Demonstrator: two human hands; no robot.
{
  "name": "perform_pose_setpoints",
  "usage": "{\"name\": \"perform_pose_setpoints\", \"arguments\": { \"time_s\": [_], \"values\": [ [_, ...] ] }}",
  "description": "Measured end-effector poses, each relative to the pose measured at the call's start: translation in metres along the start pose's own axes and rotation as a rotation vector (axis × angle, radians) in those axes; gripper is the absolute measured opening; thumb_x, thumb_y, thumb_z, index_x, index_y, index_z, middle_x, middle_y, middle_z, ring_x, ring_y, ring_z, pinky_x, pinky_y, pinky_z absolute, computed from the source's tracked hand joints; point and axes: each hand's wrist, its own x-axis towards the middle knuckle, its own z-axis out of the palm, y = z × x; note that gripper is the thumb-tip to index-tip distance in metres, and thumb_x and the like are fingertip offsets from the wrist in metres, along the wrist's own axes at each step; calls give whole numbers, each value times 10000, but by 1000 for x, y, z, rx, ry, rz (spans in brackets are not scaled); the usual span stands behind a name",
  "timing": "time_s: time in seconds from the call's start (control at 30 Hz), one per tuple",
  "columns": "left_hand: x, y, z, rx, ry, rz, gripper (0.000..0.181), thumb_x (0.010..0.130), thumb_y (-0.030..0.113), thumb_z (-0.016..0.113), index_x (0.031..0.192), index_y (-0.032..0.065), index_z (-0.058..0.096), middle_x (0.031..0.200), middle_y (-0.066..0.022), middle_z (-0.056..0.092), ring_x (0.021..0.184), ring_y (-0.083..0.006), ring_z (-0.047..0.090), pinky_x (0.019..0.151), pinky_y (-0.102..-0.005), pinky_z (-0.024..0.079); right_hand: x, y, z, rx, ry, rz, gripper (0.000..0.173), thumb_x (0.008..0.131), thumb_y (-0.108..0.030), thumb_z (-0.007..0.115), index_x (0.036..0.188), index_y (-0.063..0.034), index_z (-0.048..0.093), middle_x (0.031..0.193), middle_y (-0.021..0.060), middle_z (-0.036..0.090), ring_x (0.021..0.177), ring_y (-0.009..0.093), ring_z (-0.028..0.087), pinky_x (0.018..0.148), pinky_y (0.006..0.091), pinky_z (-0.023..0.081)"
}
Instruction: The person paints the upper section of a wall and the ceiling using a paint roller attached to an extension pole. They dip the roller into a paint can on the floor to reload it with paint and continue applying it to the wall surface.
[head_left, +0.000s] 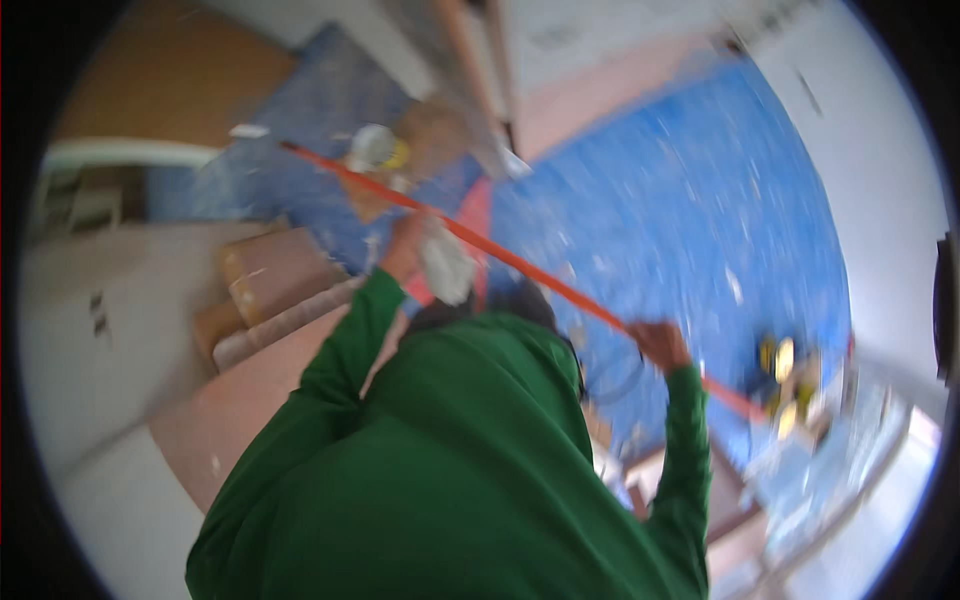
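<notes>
A long, thin orange bar (517, 262) slants across the view in front of my body, its upper-left end dark. My left hand (406, 240) is closed at the bar's upper-left stretch. A crumpled white cloth (448, 264) hangs beside that hand, apparently held along with the bar. Farther down the bar, my right hand (661, 344) grips it, and the bar's lower end runs on past my right forearm. Motion blur hides the finger details and the bar's exact kind.
Blue sheeting (675, 210) with pale specks covers the floor. A white bucket (371, 148) stands ahead, near brown cardboard (435, 135). At left lies a brown box (281, 270). Yellow-and-dark items (784, 375) sit at right, and a pale wall (862, 150) rises beyond the sheeting.
</notes>
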Motion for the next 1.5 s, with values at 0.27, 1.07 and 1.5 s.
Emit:
{"name": "perform_pose_setpoints", "arguments": {
  "time_s": [0.27,1.07,1.5],
  "values": [
    [-37,75,9,-265,122,197,162,841,228,661,773,85,629,676,-51,623,561,-168,611,458,-353,476,38,-7,-4,291,241,109,176,880,-189,566,713,-136,577,578,61,545,520,267,579,455,417,423],
    [-305,520,-53,94,191,1171,323,889,369,595,781,67,559,647,-70,563,545,-205,582,497,-367,493,281,-126,-77,1015,251,-71,421,947,-441,527,1048,-51,651,725,112,594,650,209,539,610,365,446],
    [-453,556,-20,281,362,1418,288,862,320,636,797,48,569,617,-82,579,536,-180,589,498,-329,477,339,-233,-57,1415,116,-408,499,953,-458,523,1220,-43,597,860,52,610,699,129,514,598,319,431]
  ]
}}
